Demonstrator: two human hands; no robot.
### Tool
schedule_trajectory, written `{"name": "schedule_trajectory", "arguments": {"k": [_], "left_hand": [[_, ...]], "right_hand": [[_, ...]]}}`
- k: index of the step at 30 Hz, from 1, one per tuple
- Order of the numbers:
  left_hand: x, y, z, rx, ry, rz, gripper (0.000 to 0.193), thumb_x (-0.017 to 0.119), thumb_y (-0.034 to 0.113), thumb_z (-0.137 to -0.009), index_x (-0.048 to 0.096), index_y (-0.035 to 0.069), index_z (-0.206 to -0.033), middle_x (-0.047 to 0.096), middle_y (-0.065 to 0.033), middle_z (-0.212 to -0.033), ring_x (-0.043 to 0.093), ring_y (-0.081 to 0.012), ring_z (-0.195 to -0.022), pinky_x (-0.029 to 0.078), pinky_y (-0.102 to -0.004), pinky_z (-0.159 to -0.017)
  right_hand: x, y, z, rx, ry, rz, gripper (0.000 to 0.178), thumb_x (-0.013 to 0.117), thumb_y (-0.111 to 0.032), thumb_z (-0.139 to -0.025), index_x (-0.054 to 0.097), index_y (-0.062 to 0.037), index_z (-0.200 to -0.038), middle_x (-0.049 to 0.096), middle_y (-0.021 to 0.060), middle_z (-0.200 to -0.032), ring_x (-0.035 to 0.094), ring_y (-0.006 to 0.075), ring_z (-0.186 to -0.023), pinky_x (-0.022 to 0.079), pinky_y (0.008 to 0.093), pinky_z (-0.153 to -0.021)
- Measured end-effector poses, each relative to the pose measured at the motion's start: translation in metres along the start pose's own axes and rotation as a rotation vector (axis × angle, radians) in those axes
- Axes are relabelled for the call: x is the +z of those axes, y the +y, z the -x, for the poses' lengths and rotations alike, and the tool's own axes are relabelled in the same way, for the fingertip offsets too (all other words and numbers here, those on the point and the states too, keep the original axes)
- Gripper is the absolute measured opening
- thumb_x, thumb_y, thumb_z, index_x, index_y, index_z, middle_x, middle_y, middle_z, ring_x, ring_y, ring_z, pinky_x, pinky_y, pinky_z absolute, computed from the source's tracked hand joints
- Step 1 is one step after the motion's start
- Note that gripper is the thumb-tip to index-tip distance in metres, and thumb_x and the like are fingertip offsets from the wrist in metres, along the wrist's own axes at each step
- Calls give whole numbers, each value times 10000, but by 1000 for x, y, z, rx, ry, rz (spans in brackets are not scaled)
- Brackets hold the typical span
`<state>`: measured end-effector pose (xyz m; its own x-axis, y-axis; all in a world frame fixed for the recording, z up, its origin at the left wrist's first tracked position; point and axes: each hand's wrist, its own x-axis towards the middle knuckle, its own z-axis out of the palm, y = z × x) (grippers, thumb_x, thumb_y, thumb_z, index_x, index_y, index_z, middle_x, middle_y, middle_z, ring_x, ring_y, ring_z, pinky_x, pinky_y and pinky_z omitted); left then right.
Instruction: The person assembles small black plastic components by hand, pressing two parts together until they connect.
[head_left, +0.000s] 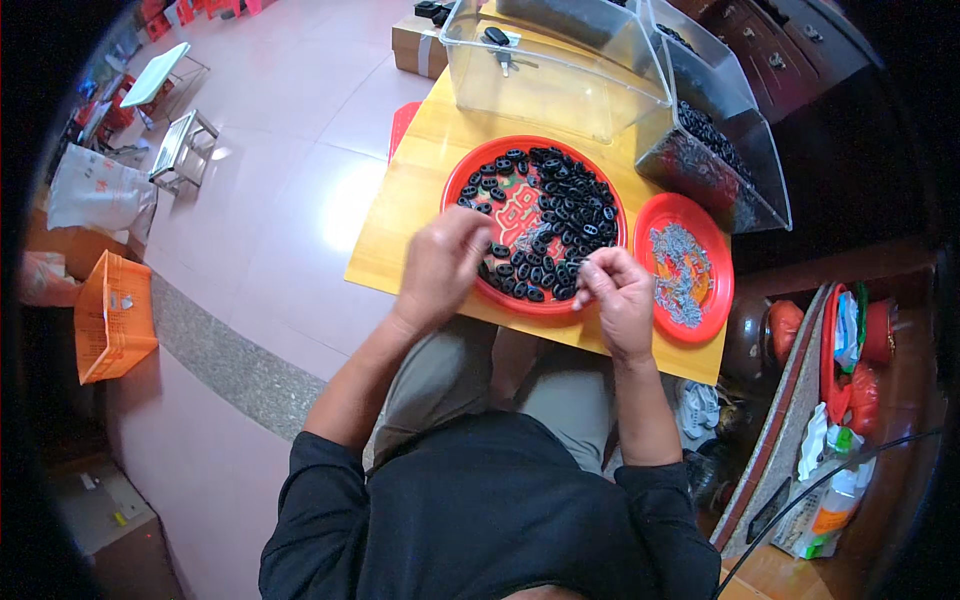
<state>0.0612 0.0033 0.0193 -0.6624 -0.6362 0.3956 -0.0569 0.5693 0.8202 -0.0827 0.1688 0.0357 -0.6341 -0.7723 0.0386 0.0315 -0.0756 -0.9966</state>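
A round red tray (452,183) with a printed pattern holds many small black oval pieces (580,200) with two openings each, heaped thickest on its right side. My left hand (443,262) is over the tray's left rim, fingers curled together and a little blurred; anything between them is hidden. At the tray's lower right edge, my right hand (620,300) has thumb and fingertips pinched together, and what they grip is too small to name. Beside that hand lies a smaller red plate (722,270) with a pile of tiny grey slender parts (680,275).
The trays rest on a yellow wooden table (400,240). At its far side stands a clear plastic bin (560,95) with keys (500,50) visible near it. Another clear bin (760,190) holds more black pieces. An orange crate (118,315) stands on the floor at left.
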Motion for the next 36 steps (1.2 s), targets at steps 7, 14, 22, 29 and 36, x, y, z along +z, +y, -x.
{"name": "schedule_trajectory", "arguments": {"k": [7,14,22,29,36], "left_hand": [[-4,-16,-38,80,3,-438,84,613,81,-764,594,23,-822,567,-143,-770,583,-327,-739,473,-394,-659],[29,-29,-56,171,-137,-675,128,625,144,-730,588,57,-817,560,-150,-859,578,-319,-843,485,-423,-701],[40,-36,-68,227,-141,-721,105,584,151,-739,590,54,-778,544,-145,-821,576,-313,-831,496,-425,-648],[33,11,-30,-71,-183,290,121,671,44,-754,632,-6,-857,616,-60,-663,554,-76,-569,454,-235,-535],[27,37,4,-81,-180,409,129,665,22,-740,651,-3,-865,560,-18,-698,522,-60,-588,425,-213,-525]], "right_hand": [[-24,-2,6,-12,134,-46,34,552,-13,-861,544,-12,-828,580,46,-726,549,77,-576,501,220,-514],[-28,2,14,10,138,-26,31,557,-9,-857,550,-5,-827,582,45,-716,549,76,-569,500,222,-510],[-26,3,16,-1,122,-24,33,559,-17,-859,550,-11,-828,586,41,-723,552,71,-577,497,214,-510],[-13,-14,14,-28,123,-70,23,549,-18,-865,536,-10,-847,604,56,-761,576,76,-607,517,204,-534],[8,-27,19,-56,44,-107,33,554,-10,-866,533,-3,-891,608,63,-784,581,77,-633,521,205,-550]]}}
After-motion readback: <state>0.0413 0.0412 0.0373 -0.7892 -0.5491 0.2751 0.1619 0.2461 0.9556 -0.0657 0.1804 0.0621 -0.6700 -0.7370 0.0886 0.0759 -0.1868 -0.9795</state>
